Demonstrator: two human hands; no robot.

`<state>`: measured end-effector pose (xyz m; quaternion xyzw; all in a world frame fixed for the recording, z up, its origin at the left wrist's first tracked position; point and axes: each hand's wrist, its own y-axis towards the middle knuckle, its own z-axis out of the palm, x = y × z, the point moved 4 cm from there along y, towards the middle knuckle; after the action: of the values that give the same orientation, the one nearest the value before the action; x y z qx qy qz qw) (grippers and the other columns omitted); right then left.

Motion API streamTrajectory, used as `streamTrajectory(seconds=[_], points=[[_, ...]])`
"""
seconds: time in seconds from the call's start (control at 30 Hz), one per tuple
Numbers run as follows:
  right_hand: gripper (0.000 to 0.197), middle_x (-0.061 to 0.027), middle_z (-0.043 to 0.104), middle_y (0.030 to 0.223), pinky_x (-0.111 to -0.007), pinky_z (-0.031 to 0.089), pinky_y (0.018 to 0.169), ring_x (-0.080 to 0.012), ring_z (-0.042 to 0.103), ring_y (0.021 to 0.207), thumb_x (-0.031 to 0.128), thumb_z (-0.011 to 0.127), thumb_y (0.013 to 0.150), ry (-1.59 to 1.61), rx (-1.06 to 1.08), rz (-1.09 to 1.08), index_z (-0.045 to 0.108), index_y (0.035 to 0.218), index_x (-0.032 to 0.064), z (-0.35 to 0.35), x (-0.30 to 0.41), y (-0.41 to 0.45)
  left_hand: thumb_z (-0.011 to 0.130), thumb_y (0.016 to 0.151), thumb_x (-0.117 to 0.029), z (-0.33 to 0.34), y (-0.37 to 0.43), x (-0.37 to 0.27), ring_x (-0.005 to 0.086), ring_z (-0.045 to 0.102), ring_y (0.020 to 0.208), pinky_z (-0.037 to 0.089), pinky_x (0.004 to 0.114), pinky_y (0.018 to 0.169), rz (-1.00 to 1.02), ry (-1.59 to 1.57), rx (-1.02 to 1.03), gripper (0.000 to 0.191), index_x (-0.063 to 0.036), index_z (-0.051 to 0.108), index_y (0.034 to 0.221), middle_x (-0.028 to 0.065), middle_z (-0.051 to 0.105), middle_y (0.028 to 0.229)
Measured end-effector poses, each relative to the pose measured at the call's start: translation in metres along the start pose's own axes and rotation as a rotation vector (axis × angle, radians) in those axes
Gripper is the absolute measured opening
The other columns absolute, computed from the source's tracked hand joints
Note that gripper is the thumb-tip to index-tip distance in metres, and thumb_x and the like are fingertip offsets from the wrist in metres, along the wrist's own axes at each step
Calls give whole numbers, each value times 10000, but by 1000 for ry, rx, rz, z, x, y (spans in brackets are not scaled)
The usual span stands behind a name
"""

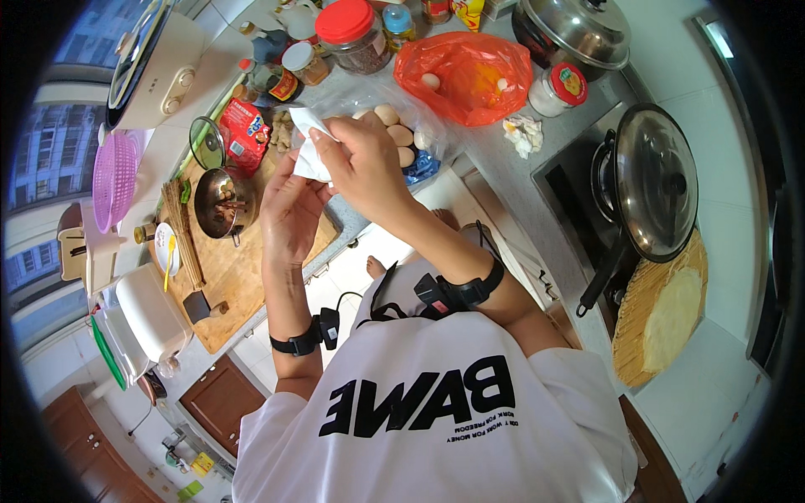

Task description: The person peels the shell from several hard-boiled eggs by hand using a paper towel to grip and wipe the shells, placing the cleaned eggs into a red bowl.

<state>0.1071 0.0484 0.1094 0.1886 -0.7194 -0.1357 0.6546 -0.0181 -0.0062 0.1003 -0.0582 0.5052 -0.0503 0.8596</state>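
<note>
A white paper tissue (309,149) is held between my two hands over the corner of the counter. My right hand (363,157) pinches its upper right part with thumb and fingers. My left hand (292,210), palm turned up, grips its lower edge. Just behind my right hand, brown eggs (400,135) lie in a clear plastic bag. Beyond them an open red plastic bag (462,44) holds eggshells and some yellow egg residue. A crumpled, stained tissue (523,135) rests on the counter near that bag.
To the left, a wooden cutting board (251,276) bears a metal pot (225,202), a bundle of dry sticks and a white dish (166,248). On the right, a lidded frying pan (655,182) sits on the stove, beside a woven tray (629,327) with flat dough. Jars and bottles line the back.
</note>
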Motion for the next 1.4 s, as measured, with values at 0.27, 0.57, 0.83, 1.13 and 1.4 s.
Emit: streamTrajectory(seconds=[0.27, 0.57, 0.83, 1.13, 1.4], points=[[195, -188, 557, 717, -384, 397, 557, -280, 548, 621, 114, 621, 880, 61, 159, 191, 571, 774, -42, 8, -22, -9, 578, 976, -282, -23, -3, 26, 193, 590, 1107, 487, 376, 937, -129, -89, -95, 421, -11, 512, 1291, 86, 606, 1209], [115, -189, 600, 810, -392, 448, 596, -307, 638, 737, 48, 623, 836, 116, -27, 219, 598, 794, -56, -4, -65, -19, 568, 979, -223, -11, 9, 46, 222, 597, 1106, 499, 399, 988, -216, -140, -75, 385, 40, 503, 1253, 135, 600, 1213], [198, -196, 613, 805, -333, 444, 587, -274, 581, 657, 157, 603, 926, 163, 33, 207, 626, 928, -39, 6, -50, -22, 568, 983, -205, 5, 14, 44, 202, 622, 1043, 509, 354, 921, -79, -93, -213, 356, 2, 535, 1271, 94, 629, 1171], [341, -40, 524, 582, -295, 381, 498, -58, 444, 567, 261, 599, 964, 484, 218, 437, 600, 793, -33, 15, -70, -26, 771, 801, -58, -22, 3, 41, 236, 646, 1050, 544, 445, 959, -71, 57, -125, 442, -6, 539, 1173, 116, 640, 1146], [300, -57, 687, 957, -226, 503, 750, -69, 611, 847, 219, 531, 1009, 551, 237, 643, 661, 1079, -42, 12, -59, -31, 684, 881, -71, -13, -11, 44, 237, 623, 1100, 528, 408, 982, -101, -177, -77, 361, 15, 539, 1200, 119, 628, 1174]])
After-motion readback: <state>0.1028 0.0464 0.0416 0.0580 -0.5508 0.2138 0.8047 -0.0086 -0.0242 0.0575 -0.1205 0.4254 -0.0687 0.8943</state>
